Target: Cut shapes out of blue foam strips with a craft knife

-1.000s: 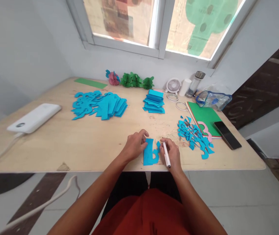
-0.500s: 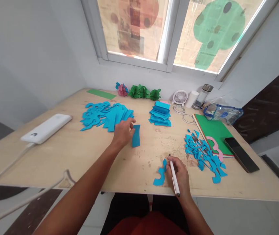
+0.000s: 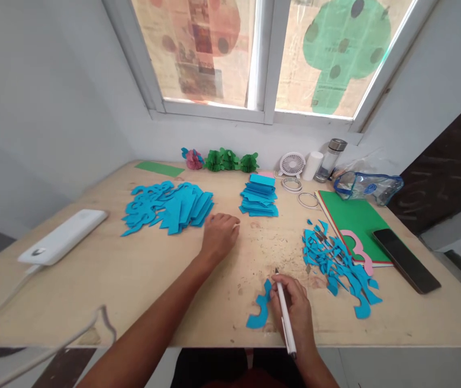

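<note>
My left hand (image 3: 220, 235) is over the middle of the table, just right of a fanned pile of blue paper strips (image 3: 188, 205). Its fingers are bent down and close together, and the palm hides whatever lies beneath. My right hand (image 3: 295, 308) grips a white pen (image 3: 285, 315), tip pointing away from me. Beside the thumb, close to the table's front edge, lies a wavy blue paper cutout (image 3: 261, 307). More blue curved cutouts (image 3: 144, 202) are heaped left of the strips. A stack of folded blue paper (image 3: 258, 196) sits farther back.
Blue scraps (image 3: 331, 258) spread at right beside a green sheet stack (image 3: 355, 221), a pink cutout (image 3: 357, 250) and a phone (image 3: 406, 261). A white power bank (image 3: 63, 237) with a cable is at left. Along the wall stand green paper ornaments (image 3: 230, 160), a fan (image 3: 292, 164) and a bottle (image 3: 330, 160).
My left hand has moved slightly right and turned palm-down. The blue rectangle that lay beside it no longer shows. My right hand still holds the pen; the view has shifted a little.
</note>
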{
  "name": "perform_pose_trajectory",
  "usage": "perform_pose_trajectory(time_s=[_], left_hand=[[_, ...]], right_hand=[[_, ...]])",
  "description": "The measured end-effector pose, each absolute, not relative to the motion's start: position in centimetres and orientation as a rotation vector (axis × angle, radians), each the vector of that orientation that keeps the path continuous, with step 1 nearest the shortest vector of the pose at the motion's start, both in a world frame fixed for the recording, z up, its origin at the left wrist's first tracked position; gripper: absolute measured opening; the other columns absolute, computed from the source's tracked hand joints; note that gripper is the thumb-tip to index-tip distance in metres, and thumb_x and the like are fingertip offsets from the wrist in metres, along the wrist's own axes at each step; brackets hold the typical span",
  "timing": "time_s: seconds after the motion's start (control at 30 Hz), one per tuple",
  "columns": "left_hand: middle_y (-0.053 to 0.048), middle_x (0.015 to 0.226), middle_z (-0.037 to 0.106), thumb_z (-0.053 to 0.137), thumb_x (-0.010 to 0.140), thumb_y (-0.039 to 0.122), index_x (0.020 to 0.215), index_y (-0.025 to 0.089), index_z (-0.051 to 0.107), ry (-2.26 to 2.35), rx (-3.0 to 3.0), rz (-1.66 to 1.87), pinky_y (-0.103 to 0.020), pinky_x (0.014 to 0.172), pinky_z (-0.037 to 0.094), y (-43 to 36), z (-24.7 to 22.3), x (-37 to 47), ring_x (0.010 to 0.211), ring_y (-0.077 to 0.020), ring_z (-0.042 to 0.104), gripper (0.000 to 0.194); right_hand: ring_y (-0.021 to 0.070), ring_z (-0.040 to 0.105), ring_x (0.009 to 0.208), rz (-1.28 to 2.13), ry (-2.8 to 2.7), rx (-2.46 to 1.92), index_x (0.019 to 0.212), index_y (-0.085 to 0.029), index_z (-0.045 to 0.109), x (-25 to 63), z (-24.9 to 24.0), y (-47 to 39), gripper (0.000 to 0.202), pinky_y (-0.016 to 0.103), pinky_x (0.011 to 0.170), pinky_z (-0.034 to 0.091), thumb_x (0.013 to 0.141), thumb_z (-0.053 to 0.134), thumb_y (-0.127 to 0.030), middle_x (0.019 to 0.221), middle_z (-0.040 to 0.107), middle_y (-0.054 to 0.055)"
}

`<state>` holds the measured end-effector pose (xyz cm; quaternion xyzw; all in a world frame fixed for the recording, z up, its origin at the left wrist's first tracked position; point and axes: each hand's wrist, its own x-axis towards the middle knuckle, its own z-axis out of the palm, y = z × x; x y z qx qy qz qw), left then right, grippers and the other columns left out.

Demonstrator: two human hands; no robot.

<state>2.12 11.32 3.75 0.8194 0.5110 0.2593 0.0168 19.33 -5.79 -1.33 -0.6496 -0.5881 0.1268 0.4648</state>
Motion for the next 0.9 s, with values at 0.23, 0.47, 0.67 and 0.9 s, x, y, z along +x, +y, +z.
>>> perform_pose_trajectory(time_s=[0.23,0.47,0.67,0.9], left_hand=[[-0.007,0.096,0.071,0.053,0.086,0.015,0.089,0.019,0.064,1.368,2.618,0.833,-0.036,0.080,0.045,8.0,1.3,6.7,0.090,-0.0225,0.062,0.012],[-0.005,0.092,0.070,0.045,0.095,0.016,0.089,0.020,0.061,1.260,2.641,0.947,-0.035,0.085,0.048,7.9,0.8,5.9,0.091,-0.0193,0.061,0.017],[-0.007,0.091,0.069,0.047,0.094,0.013,0.095,0.019,0.060,1.296,2.607,1.031,-0.036,0.081,0.051,8.2,0.5,5.6,0.089,-0.0197,0.062,0.015],[-0.007,0.096,0.069,0.050,0.092,0.011,0.097,0.019,0.060,1.357,2.599,0.992,-0.037,0.085,0.051,8.2,0.4,5.8,0.093,-0.0197,0.061,0.014]], right_hand=[[0.0218,0.065,0.088,0.361,-1.466,-1.507,0.106,-0.025,0.064,19.7,-1.4,-6.0,0.021,0.033,0.077,0.051,0.087,0.057,-0.021,0.092,0.071,0.003],[0.0203,0.063,0.080,0.494,-1.470,-1.333,0.103,-0.026,0.062,19.5,-0.7,-6.1,0.019,0.033,0.074,0.048,0.086,0.058,-0.017,0.083,0.067,0.001],[0.0195,0.058,0.072,0.644,-1.396,-1.213,0.100,-0.026,0.061,19.6,-0.2,-6.0,0.015,0.032,0.068,0.046,0.088,0.054,-0.020,0.075,0.063,0.001],[0.0187,0.059,0.067,0.834,-1.323,-1.204,0.098,-0.027,0.062,20.4,-0.8,-5.7,0.012,0.029,0.063,0.047,0.088,0.055,-0.028,0.072,0.061,0.001]])
